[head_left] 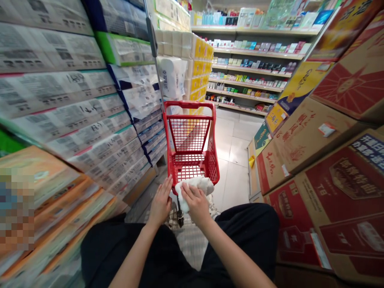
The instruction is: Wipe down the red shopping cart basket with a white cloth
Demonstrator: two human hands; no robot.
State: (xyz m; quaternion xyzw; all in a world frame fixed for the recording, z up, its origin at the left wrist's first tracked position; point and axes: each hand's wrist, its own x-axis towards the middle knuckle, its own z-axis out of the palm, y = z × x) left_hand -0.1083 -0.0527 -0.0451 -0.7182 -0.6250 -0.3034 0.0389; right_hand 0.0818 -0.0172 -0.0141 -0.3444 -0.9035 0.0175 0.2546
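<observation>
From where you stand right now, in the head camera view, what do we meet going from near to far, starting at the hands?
Right hand -> white cloth -> red wire shopping cart -> tiled floor -> back shelves of small packaged goods

The head-worn camera faces forward and down, close above the left hand and right hand.

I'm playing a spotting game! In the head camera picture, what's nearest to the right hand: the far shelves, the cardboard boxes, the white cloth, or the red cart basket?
1. White cloth: under the right hand, touching it.
2. Red cart basket: straight ahead of the hand.
3. Cardboard boxes: along the right side.
4. Far shelves: at the back, beyond the cart.
</observation>
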